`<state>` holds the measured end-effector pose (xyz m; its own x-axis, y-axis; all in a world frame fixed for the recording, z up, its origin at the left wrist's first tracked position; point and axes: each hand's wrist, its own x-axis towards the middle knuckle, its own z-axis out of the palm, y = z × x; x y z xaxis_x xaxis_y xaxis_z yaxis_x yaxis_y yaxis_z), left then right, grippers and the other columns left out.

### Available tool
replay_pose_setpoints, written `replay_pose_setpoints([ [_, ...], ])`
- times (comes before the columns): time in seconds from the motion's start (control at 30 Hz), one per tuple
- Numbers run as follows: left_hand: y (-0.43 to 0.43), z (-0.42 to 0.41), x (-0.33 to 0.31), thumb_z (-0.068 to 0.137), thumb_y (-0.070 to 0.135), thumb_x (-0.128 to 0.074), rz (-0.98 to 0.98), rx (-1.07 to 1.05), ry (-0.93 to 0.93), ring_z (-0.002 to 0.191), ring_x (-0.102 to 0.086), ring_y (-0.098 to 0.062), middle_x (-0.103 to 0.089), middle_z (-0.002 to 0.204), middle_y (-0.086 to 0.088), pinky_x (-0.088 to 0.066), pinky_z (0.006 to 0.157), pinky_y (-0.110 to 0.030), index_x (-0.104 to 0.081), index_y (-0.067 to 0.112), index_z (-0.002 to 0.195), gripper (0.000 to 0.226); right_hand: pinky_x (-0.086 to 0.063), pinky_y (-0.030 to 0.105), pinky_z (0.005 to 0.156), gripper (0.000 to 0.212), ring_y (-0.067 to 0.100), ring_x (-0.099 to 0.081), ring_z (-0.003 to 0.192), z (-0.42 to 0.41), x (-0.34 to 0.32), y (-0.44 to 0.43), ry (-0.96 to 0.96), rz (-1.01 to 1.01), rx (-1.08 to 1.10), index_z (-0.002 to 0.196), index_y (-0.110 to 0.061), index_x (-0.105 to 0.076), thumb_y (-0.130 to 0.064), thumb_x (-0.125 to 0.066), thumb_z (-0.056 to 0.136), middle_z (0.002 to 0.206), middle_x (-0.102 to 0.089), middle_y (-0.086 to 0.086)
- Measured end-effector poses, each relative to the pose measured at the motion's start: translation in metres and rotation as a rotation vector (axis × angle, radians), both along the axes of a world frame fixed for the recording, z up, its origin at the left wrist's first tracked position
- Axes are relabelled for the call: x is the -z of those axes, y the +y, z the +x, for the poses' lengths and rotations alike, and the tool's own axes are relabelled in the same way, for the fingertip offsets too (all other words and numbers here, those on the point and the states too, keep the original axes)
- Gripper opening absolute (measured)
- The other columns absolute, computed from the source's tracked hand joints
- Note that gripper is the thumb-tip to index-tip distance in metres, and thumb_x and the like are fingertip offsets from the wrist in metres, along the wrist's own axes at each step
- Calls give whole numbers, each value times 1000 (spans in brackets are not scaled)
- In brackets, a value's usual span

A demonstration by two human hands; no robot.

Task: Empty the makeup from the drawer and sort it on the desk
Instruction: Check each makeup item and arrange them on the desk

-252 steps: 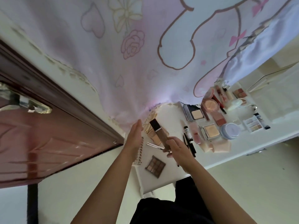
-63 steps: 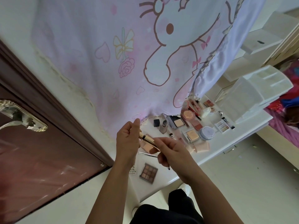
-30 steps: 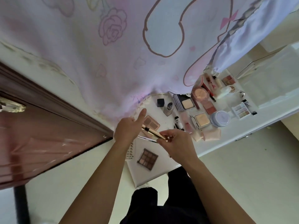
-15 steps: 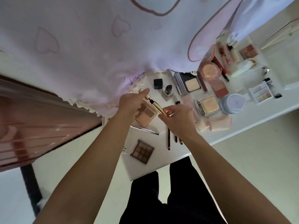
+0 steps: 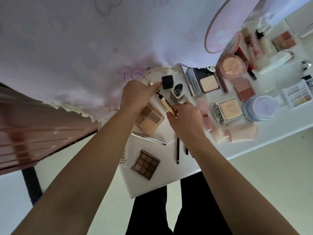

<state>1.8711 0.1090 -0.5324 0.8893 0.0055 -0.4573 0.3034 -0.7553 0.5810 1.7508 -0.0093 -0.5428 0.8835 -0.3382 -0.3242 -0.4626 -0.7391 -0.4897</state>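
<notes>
Nearest, at lower centre, a corner of the desk [image 5: 171, 173] juts toward the person. A brown nine-pan palette [image 5: 145, 164] lies close to that edge, with dark pencils [image 5: 177, 150] just right of it. At mid-frame the right hand [image 5: 184, 121] pinches the lower end of a gold tube [image 5: 166, 105], fingers curled round it. The tube's thin black tip points up-left toward the left hand [image 5: 138, 95], whose fingers curl on what appears to be the gold cap [image 5: 150, 83]. Judgement: the tube is light and rigid, with a smooth finish likely to slip; hold the barrel and keep off the tip. A beige palette [image 5: 149, 118] lies beneath the hands. Beyond them a black cube [image 5: 167, 81] and a small bottle [image 5: 177, 93] stand close and could be knocked. Bare desk is scarce: compacts [image 5: 227, 109] crowd the right, and a curtain [image 5: 84, 48] closes the far side.
</notes>
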Motion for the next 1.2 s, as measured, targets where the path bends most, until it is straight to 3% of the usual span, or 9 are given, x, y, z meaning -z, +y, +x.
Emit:
replay_pose_setpoints([
  [0.07, 5, -2, 1, 87, 62, -62, 36, 109, -65, 47, -47, -14, -44, 47, 5, -31, 53, -28, -46, 18, 48, 61, -50, 28, 70, 28, 25, -63, 83, 2, 3, 0, 7, -38, -10, 108, -15, -74, -37, -63, 95, 102, -63, 8],
  [0.13, 14, -9, 1, 93, 58, -55, 56, 149, -128, 69, -57, -12, -61, 72, 7, -37, 65, -26, -68, 19, 75, 45, -54, 31, 72, 30, 26, -63, 83, 3, 3, 1, 19, -70, -18, 107, -14, -74, -39, -63, 95, 103, -62, 9],
  [0.23, 38, -31, 2, 94, 47, -58, 63, 187, -238, 94, -59, -15, -60, 103, 4, -44, 81, -29, -67, 18, 110, 34, -55, 34, 75, 32, 27, -64, 86, 3, 1, 3, 32, -74, -15, 109, -12, -73, -40, -63, 95, 105, -61, 10],
  [0.4, 69, -57, 16, 80, 70, -58, 194, 565, -231, 95, -55, -16, -61, 101, 7, -50, 85, -38, -64, 30, 113, 53, -51, 37, 80, 39, 32, -64, 93, -3, -5, 10, -6, -55, 24, 115, -5, -68, -40, -60, 98, 114, -59, 14],
  [0.6, 71, -64, 12, 71, 69, -69, 294, 660, -258, 115, -47, -23, -53, 125, -1, -40, 97, -42, -49, 27, 134, 78, -52, 39, 70, 24, 35, -65, 79, -39, -7, 27, -301, -18, 108, 116, -2, -68, -16, -60, 98, 106, -66, 19],
  [0.8, 87, -71, -1, 95, 43, -59, -52, 234, -286, 107, -55, -16, -55, 121, -1, -46, 91, -33, -62, 20, 120, 34, -53, 36, 78, 33, 27, -66, 93, -75, -4, 55, -106, 19, -28, 125, -17, -67, -32, -64, 95, 120, -61, 6],
  [1.0, 122, -101, -11, 94, 32, -63, -237, 23, -249, 88, -56, 1, -60, 116, 4, -47, 82, -16, -61, 28, 111, 18, -44, 28, 64, 24, 18, -63, 91, -91, 3, 83, -16, -174, -100, 113, -20, -69, -35, -54, 102, 109, -61, -3],
  [1.1, 130, -114, -20, 93, 48, -62, -372, -116, -69, 95, -64, -5, -66, 115, 5, -54, 89, -35, -62, 29, 114, 28, -45, 26, 71, 25, 10, -61, 79, -100, -13, 89, -95, 159, 111, 114, -20, -68, -37, -56, 100, 108, -61, -7],
  [1.2, 127, -124, -37, 96, 53, -54, -665, -196, 187, 85, -63, 1, -72, 109, 12, -51, 78, -24, -67, 32, 116, 32, -46, 15, 76, 20, 4, -60, 82, -108, -37, 97, -106, 456, 193, 111, -22, -68, -34, -57, 100, 100, -65, -10],
])
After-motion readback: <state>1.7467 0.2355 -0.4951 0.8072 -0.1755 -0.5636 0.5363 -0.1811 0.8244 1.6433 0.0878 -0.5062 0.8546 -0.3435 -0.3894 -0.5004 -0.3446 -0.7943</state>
